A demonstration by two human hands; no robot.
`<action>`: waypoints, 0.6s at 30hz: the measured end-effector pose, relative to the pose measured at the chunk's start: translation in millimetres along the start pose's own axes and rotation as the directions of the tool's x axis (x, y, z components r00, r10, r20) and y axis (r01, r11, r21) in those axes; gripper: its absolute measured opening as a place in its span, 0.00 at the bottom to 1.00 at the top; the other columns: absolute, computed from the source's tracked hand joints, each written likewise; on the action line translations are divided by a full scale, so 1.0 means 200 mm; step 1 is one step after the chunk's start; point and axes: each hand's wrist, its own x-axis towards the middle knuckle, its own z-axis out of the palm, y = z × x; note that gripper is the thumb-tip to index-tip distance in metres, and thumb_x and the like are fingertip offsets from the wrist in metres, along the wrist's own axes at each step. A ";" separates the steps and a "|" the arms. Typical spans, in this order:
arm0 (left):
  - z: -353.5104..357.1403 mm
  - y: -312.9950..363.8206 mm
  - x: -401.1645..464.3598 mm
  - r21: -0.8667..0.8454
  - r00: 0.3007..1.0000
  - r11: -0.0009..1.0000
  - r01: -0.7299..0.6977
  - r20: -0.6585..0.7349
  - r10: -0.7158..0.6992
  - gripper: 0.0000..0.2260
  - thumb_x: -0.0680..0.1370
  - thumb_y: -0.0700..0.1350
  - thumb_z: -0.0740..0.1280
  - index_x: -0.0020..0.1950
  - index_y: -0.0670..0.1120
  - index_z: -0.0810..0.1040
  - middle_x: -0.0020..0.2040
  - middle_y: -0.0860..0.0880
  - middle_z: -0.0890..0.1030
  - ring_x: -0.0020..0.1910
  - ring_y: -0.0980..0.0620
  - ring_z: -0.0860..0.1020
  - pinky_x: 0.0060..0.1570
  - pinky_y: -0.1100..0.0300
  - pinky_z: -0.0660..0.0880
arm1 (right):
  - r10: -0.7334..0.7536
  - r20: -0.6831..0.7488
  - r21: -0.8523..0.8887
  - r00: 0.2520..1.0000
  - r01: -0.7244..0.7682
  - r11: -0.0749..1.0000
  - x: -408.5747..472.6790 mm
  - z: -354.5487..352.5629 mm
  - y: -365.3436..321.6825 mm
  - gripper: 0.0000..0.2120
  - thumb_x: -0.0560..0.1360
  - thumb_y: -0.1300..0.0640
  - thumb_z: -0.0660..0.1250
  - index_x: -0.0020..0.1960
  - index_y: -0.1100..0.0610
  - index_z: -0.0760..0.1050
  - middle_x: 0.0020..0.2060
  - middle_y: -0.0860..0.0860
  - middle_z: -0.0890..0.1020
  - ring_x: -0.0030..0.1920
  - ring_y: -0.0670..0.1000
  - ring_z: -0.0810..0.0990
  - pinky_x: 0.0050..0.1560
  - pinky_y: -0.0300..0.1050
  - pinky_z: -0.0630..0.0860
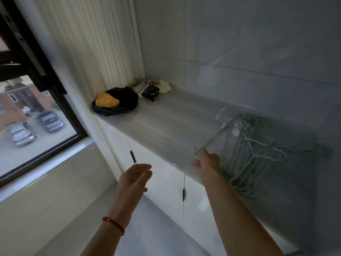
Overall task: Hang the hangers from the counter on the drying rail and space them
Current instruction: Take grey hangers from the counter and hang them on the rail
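A heap of several pale wire hangers [256, 150] lies on the grey counter [166, 122] at the right. My right hand [207, 161] grips the near edge of one hanger, which looks blurred and tilted up off the heap. My left hand [134, 180] hovers open in front of the counter's edge, fingers apart, holding nothing; a red string is tied round its wrist. No drying rail shows in this view.
A black bag with a yellow lump [114, 102] and a small dark pouch with cloths [151, 89] sit at the counter's far end by a white curtain [88, 43]. White cabinets [162, 174] stand below. A dark-framed window [36, 100] is at left. Thin cords [184, 126] hang down.
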 end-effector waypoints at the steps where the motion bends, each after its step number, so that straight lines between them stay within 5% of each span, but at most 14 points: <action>1: 0.00 0.00 0.03 0.002 1.000 1.000 0.003 -0.013 -0.003 0.08 0.82 0.42 0.67 0.57 0.50 0.83 0.54 0.50 0.85 0.54 0.52 0.82 0.48 0.54 0.81 | 0.011 -0.003 0.024 1.000 -0.010 1.000 0.05 0.02 0.00 0.09 0.77 0.58 0.64 0.52 0.65 0.73 0.45 0.60 0.83 0.34 0.53 0.82 0.37 0.46 0.82; 3: 0.00 0.01 0.07 0.004 0.999 1.000 0.015 -0.041 -0.015 0.08 0.81 0.41 0.67 0.56 0.50 0.84 0.53 0.50 0.85 0.54 0.52 0.82 0.47 0.55 0.81 | -0.004 0.001 0.060 1.000 0.004 0.998 0.14 0.05 0.02 0.10 0.77 0.60 0.63 0.53 0.66 0.74 0.46 0.61 0.83 0.38 0.56 0.83 0.35 0.45 0.80; 6: 0.00 -0.01 0.09 -0.025 0.997 0.999 0.044 -0.062 -0.046 0.08 0.81 0.41 0.67 0.55 0.51 0.83 0.52 0.49 0.86 0.54 0.51 0.82 0.48 0.54 0.81 | -0.092 -0.002 0.072 0.996 0.092 0.993 0.21 0.08 0.04 0.09 0.77 0.59 0.64 0.56 0.62 0.73 0.55 0.60 0.82 0.52 0.59 0.83 0.48 0.52 0.83; 11: -0.02 -0.04 0.08 -0.037 0.996 0.996 0.075 -0.047 -0.077 0.08 0.81 0.41 0.68 0.55 0.52 0.83 0.50 0.49 0.86 0.53 0.51 0.82 0.51 0.50 0.82 | -0.233 0.132 0.331 0.963 0.179 0.926 0.05 0.08 -0.02 0.06 0.81 0.68 0.57 0.52 0.58 0.67 0.57 0.63 0.75 0.55 0.63 0.81 0.54 0.60 0.82; 18: -0.08 -0.10 0.03 -0.052 0.995 0.994 0.098 0.039 -0.096 0.09 0.81 0.41 0.66 0.57 0.51 0.83 0.51 0.50 0.86 0.53 0.50 0.83 0.51 0.52 0.82 | -0.433 0.312 0.087 0.845 0.429 0.899 -0.31 -0.01 0.04 0.09 0.83 0.69 0.53 0.53 0.58 0.65 0.56 0.57 0.71 0.57 0.53 0.76 0.59 0.57 0.81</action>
